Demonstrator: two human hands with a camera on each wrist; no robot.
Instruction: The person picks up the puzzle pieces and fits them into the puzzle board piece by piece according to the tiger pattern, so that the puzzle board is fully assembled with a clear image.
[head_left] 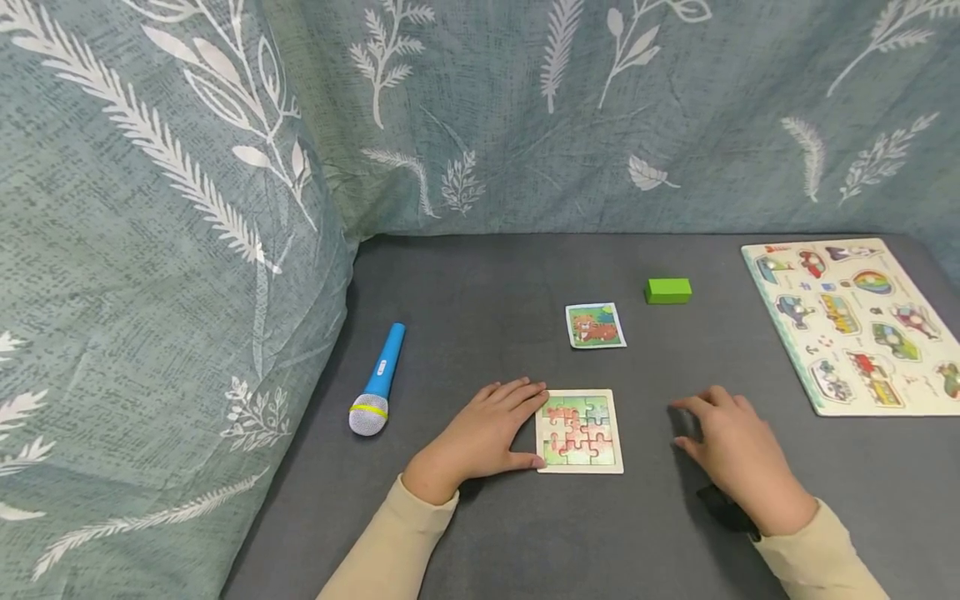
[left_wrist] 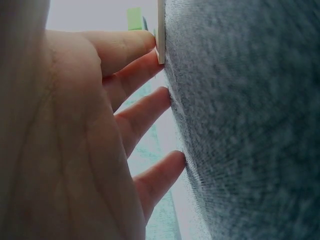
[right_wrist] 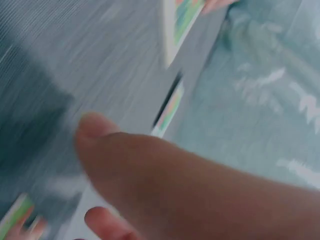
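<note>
A small square jigsaw puzzle [head_left: 617,433] in a pale frame lies on the dark table, its pieces showing a red and green picture. My left hand [head_left: 487,429] rests at its left side, index fingertip by the upper left corner and thumb at the lower left one. In the left wrist view the fingers are spread and fairly straight, their tips down at the table beside the frame's edge [left_wrist: 160,32]. To the right of the puzzle, my right hand [head_left: 738,454] is held over the table, thumb and index finger apart with nothing between them.
Behind the puzzle lies a small picture card [head_left: 596,325] with an orange animal, and a green block [head_left: 668,291] beyond it. A blue toy microphone [head_left: 381,379] lies at the left. A large vehicle puzzle board [head_left: 855,325] lies at the right. Leaf-patterned cloth [head_left: 487,117] hangs behind.
</note>
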